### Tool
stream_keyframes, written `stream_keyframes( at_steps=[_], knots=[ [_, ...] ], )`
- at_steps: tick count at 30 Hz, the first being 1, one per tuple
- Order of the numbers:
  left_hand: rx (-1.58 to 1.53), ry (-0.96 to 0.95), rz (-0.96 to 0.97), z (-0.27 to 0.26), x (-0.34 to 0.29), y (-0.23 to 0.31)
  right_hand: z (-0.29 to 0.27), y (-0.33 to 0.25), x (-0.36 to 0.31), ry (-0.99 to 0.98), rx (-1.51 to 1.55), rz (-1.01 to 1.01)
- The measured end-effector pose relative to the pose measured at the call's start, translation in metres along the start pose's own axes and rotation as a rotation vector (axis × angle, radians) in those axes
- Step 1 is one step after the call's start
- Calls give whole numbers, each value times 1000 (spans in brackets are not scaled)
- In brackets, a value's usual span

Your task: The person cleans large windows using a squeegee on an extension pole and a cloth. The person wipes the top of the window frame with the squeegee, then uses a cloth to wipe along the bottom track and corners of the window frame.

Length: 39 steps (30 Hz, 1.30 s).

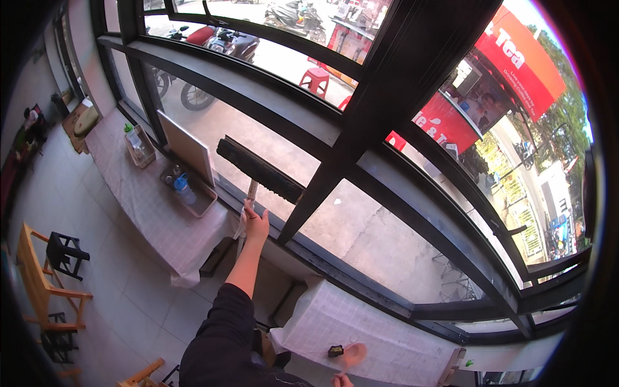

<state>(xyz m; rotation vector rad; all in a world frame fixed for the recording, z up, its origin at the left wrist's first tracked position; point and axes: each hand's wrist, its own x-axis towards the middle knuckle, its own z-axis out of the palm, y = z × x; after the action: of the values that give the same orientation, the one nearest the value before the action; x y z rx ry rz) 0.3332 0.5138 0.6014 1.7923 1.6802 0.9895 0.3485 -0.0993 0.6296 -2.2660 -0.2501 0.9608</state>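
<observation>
My left hand [255, 222] reaches forward with its fingers closed round the pale handle of a window-cleaning brush [261, 169]. The brush has a long black head with dark bristles along its lower edge. It is tilted in front of the lower window glass; whether it touches the pane I cannot tell. At the bottom edge only part of my right hand [342, 380] shows, its fingers curled. Just above it is a blurred, pinkish round thing [354, 354] whose kind is unclear. A small black object [335, 351] lies beside that on the cloth-covered table [309, 316].
Dark window frames [374, 97] cross the view. On the left, a long covered table [155, 219] bears a basket [142, 151], a bottle tray [207, 208] and a leaning board [187, 145]. Wooden chairs [39, 277] and a black stool [66, 255] stand farther left. Motorcycles [238, 48] are outside.
</observation>
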Motion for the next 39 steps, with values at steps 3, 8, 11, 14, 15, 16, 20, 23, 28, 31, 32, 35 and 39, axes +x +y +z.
stream_keyframes(
  at_steps=[3,8,11,14,15,16,20,23,28,31,32,35,39],
  knots=[
    [-432,-112,199,-15,-56,20,-1,-95,23,-11,157,-328],
    [-776,-513,91,-75,-191,42,-1,-183,8,-187,286,-507],
    [-935,-718,-82,-107,-251,44,-10,-175,-13,-178,324,-523],
    [-1000,-922,-321,-120,-273,38,-26,-158,-32,-180,338,-453],
    [-979,-954,-238,-119,-273,35,-31,-152,-38,-185,362,-393],
    [-943,-985,-156,-120,-271,33,-33,-144,-41,-176,386,-383],
    [-924,-1021,-141,-139,-252,50,-41,-128,-45,-104,414,-413],
    [-891,-1002,-144,-157,-254,70,-35,-116,-48,-77,325,-398],
    [-789,-1070,-234,-139,-302,68,-41,-74,-59,-163,183,-349],
    [-553,-1175,-272,-119,-348,74,-56,-48,-63,-146,200,-303],
    [-570,-1219,-314,-113,-365,75,-61,-37,-63,-139,215,-291],
    [-501,-1336,-302,-90,-413,76,-71,2,-52,-30,269,-124],
    [-208,-1566,-165,-37,-470,38,-53,83,-8,127,281,11]
  ],
)
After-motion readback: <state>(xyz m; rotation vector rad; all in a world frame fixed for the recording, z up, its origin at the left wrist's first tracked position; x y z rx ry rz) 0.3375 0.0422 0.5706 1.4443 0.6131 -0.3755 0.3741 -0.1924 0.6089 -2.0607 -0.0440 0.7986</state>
